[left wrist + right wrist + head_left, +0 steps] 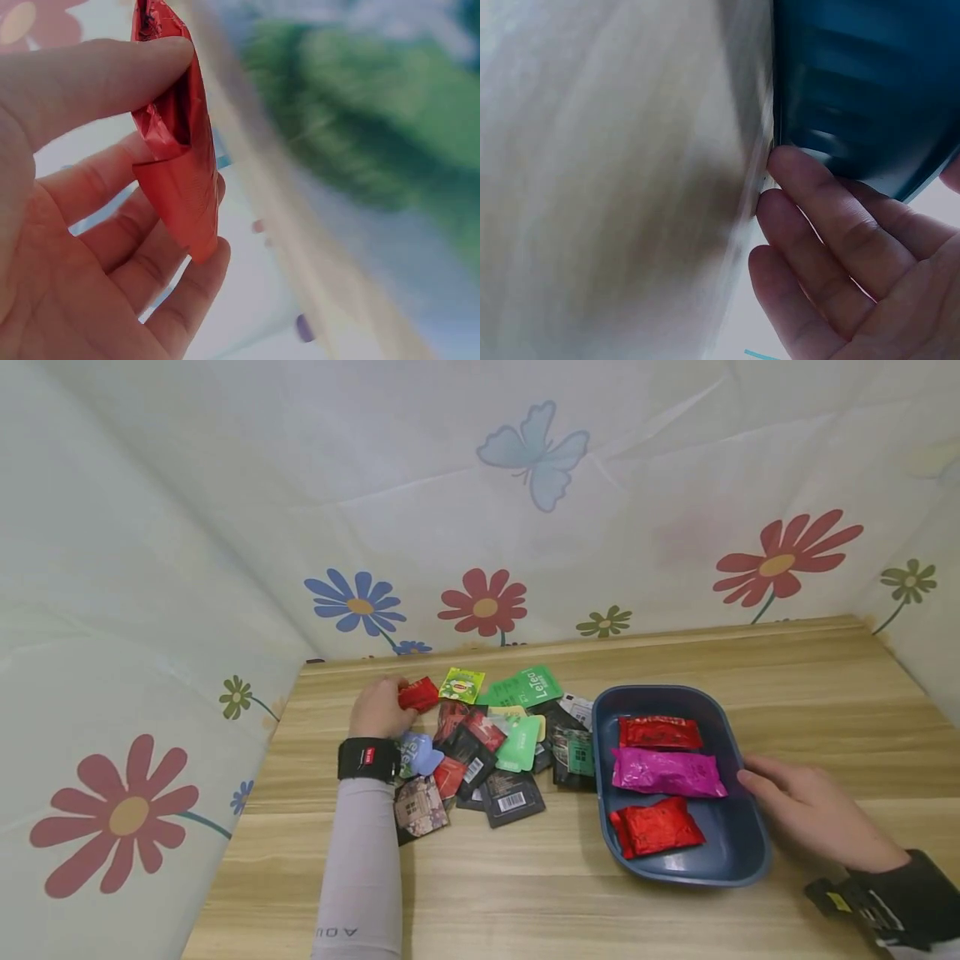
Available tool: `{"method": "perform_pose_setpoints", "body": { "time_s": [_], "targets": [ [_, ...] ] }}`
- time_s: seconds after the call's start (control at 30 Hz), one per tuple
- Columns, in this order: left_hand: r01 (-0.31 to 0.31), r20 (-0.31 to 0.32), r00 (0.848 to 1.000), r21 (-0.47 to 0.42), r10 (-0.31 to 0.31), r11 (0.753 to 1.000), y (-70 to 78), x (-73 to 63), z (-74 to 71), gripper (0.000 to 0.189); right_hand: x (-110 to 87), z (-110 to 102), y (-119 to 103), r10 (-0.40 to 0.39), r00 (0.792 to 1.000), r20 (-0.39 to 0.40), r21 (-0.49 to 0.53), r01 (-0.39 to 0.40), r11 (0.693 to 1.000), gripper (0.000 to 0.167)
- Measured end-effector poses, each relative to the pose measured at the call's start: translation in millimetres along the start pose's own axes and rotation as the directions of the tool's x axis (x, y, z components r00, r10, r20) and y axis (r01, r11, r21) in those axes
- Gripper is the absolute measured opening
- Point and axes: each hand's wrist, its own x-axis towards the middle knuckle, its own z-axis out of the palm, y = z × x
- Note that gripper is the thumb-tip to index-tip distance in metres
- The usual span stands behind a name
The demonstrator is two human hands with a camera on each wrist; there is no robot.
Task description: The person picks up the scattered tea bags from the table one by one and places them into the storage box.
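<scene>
My left hand [379, 708] pinches a small red foil packet [419, 694] between thumb and fingers, at the back left of a heap of sachets [517, 739]. Up close in the left wrist view, the packet [182, 176] stands edge-on, thumb on one side and fingers behind. On the right, my right hand [825, 810] touches the outside of a dark blue tray [731, 860], thumb at its rim. The right wrist view has extended fingers [832, 217] against the tray's lower wall [855, 90]. Inside the tray lie two red packets [657, 827] and a magenta packet [667, 772].
Black, green, red and pale blue sachets overlap on the wooden table [510, 893], some right beside the tray's left wall. A yellow-green tea sachet [461, 685] lies at the back of the heap. A white flowered curtain [637, 527] closes off the table's back.
</scene>
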Motion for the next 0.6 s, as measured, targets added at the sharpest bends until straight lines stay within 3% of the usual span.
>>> {"method": "perform_pose_setpoints", "body": {
  "time_s": [0.27,0.6],
  "targets": [
    [-0.046,-0.134,0.990,-0.036,0.040,0.998,24.3,-12.9,-28.3,0.052,-0.2,0,0,-0.024,0.999,-0.025,-0.003,0.024,1.000,0.048],
    [-0.187,-0.248,0.954,-0.043,0.171,0.981,68.0,-38.6,-64.5,0.052,0.6,0,0,-0.012,1.000,-0.002,0.001,0.012,1.000,0.050]
  ]
}}
